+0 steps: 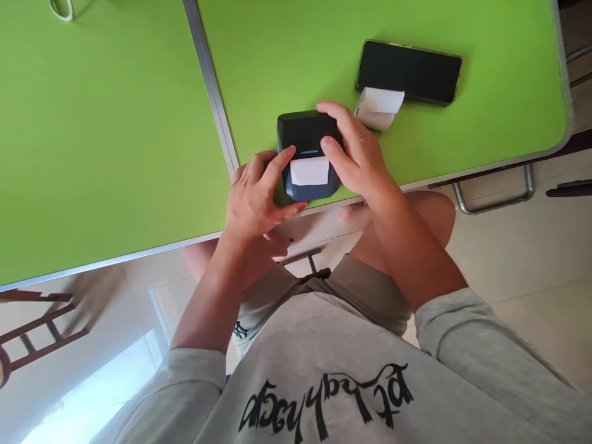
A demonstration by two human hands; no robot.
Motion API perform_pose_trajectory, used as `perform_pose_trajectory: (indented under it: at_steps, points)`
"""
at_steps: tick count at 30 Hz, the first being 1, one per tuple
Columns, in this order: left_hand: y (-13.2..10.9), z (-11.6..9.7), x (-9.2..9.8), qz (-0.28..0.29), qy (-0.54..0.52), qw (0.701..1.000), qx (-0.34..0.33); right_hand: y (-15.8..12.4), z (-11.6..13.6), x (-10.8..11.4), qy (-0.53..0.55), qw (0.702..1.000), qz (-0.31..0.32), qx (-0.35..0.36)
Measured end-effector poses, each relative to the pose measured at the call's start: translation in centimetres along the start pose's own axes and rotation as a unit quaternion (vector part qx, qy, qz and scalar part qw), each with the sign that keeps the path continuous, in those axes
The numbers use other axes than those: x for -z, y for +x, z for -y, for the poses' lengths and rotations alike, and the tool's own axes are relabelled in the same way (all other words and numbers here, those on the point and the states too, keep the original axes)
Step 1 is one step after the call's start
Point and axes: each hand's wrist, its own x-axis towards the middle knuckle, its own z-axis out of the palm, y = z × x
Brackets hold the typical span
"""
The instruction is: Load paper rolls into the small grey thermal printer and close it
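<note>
A small dark label printer [305, 134] sits near the front edge of the green table, with a short white paper strip [309, 171] sticking out of its slot. My left hand [259, 191] grips its left side, index finger on the top and thumb at the front edge. On the other side, my right hand [354, 148] wraps round the printer's right edge, thumb resting on the lid. The printer's underside is hidden.
A curled piece of white paper [379, 109] lies to the right, touching a black phone [409, 71]. A metal strip [210, 86] divides the green tabletop [106, 142]. At the upper left is a white loop [62, 11]. A stool frame [41, 330] stands at lower left.
</note>
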Motion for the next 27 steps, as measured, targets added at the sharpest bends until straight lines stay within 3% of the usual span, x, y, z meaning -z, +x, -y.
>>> perform_pose_trajectory:
  at_steps: [12,27]
  points:
    - [0.4,-0.3,0.2,0.023,0.004,0.999,0.047,0.6,1.3,0.7,-0.007,1.000,0.012,-0.007]
    - [0.7,-0.4,0.2,0.016,-0.009,0.998,0.057,0.6,1.7,0.9,0.000,1.000,0.012,-0.017]
